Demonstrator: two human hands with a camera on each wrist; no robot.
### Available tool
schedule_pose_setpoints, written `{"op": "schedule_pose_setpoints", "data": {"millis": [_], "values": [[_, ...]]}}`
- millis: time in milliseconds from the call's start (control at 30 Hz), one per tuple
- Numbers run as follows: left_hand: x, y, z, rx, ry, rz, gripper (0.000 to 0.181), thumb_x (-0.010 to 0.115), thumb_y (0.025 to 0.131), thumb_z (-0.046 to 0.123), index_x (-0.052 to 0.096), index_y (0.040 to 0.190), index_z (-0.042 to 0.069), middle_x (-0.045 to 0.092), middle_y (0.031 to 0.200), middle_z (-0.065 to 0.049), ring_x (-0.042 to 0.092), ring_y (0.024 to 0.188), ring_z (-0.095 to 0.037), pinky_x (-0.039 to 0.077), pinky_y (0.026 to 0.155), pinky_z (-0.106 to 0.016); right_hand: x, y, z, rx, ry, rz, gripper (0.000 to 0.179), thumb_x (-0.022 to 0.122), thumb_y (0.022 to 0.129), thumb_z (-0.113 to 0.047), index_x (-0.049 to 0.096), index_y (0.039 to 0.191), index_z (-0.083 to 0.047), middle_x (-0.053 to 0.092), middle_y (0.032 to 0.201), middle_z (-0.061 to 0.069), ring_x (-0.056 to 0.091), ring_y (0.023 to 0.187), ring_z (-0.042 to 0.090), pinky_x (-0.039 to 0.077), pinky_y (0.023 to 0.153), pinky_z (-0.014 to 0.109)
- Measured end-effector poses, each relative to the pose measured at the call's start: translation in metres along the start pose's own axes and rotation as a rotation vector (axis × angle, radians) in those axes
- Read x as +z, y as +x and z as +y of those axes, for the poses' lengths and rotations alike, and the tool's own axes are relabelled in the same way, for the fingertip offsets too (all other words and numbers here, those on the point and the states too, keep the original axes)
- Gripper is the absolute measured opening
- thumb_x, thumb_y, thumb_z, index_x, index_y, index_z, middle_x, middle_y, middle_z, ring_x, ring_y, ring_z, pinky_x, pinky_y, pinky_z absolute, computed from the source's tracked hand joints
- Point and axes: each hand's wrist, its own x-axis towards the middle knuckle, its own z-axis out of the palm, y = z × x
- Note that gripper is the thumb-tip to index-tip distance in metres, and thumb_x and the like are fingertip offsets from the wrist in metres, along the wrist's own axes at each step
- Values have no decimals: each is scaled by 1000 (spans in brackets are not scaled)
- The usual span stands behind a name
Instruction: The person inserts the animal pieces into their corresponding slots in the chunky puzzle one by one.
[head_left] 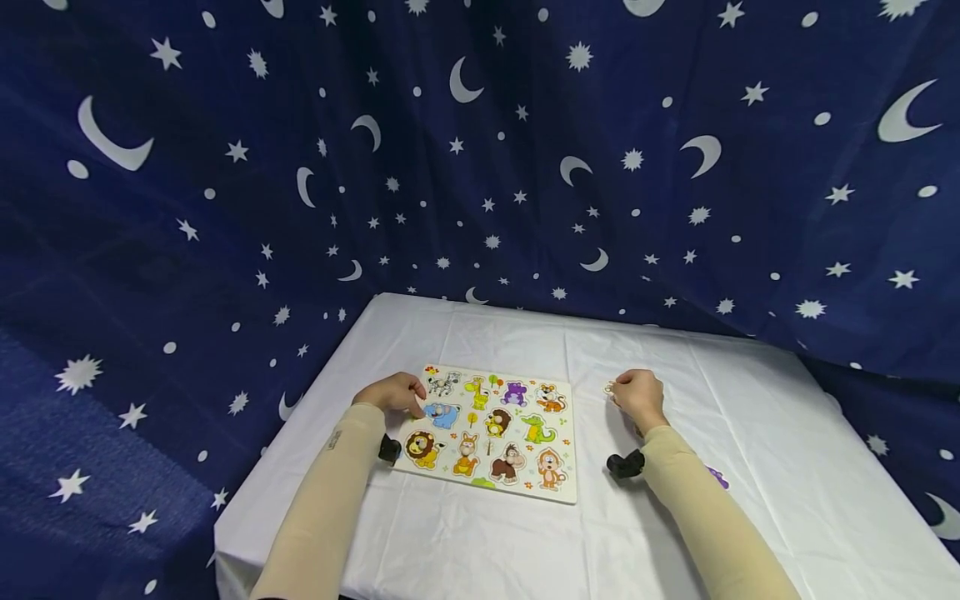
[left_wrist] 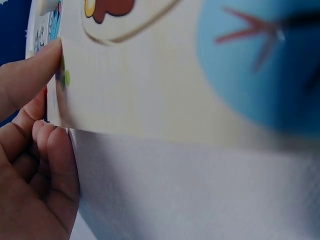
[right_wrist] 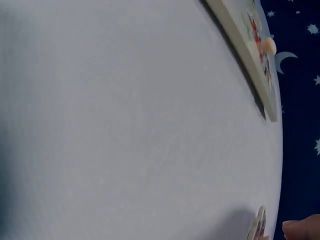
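Note:
A cream wooden animal puzzle board (head_left: 450,473) lies on the table, printed with a blue elephant (head_left: 441,415), a lion (head_left: 422,450), a crocodile (head_left: 537,428) and several other animals. My left hand (head_left: 392,393) grips the board's left edge. In the left wrist view its thumb (left_wrist: 35,70) lies on the board's face while the other fingers bend by the edge. Right of the board, my right hand (head_left: 639,398) pinches a small puzzle piece (head_left: 609,388), mostly covered by the fingers. The right wrist view shows that piece (right_wrist: 257,227) edge-on near the thumb (right_wrist: 302,229).
A purple puzzle piece (head_left: 717,477) lies on the white tablecloth (head_left: 480,546), partly behind the right forearm. Dark blue curtains (head_left: 510,167) with moons and stars hang behind and beside the table. A wooden knob (right_wrist: 269,46) sticks up from the board.

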Motion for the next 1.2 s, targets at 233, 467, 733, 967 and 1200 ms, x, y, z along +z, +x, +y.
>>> {"op": "schedule_pose_setpoints", "data": {"millis": [233, 467, 733, 967, 1200], "values": [[0, 3, -1, -4, 1, 2, 29, 80, 81, 8, 63, 103, 8, 56, 101, -5, 49, 93, -21, 40, 82, -32, 0, 3, 8, 29, -11, 12, 19, 62, 80, -7, 74, 90, 4, 72, 93, 22, 62, 94, 42, 48, 86, 52], [0, 2, 2, 5, -6, 5, 28, 80, 80, 6, 62, 101, 7, 53, 95, -3, 48, 89, -19, 39, 79, -30, 0, 5, 14, 62, -22, 15, 18, 64, 81, -9, 74, 88, 4, 73, 91, 22, 63, 92, 42, 49, 84, 52], [2, 1, 2, -11, -9, 13, 27, 80, 82, 7, 62, 102, 7, 49, 89, -2, 47, 85, -18, 38, 76, -29, -1, 5, 13, 87, 1, 6, 16, 66, 85, -11, 73, 82, 3, 73, 86, 20, 64, 86, 40, 50, 81, 53], [2, 1, 1, -3, -2, 4, 28, 81, 80, 7, 63, 101, 6, 54, 92, -4, 49, 85, -18, 39, 77, -30, 0, 7, 11, 108, -5, 4, 19, 69, 87, -14, 72, 81, 4, 72, 82, 20, 63, 87, 42, 48, 85, 54], [2, 3, 0, -1, 3, 11, 28, 81, 80, 7, 63, 101, 6, 55, 92, -3, 49, 83, -18, 39, 74, -28, 1, 8, 7, 142, -9, 15, 25, 71, 88, -19, 72, 84, 6, 72, 86, 23, 62, 96, 46, 46, 93, 57]]}}
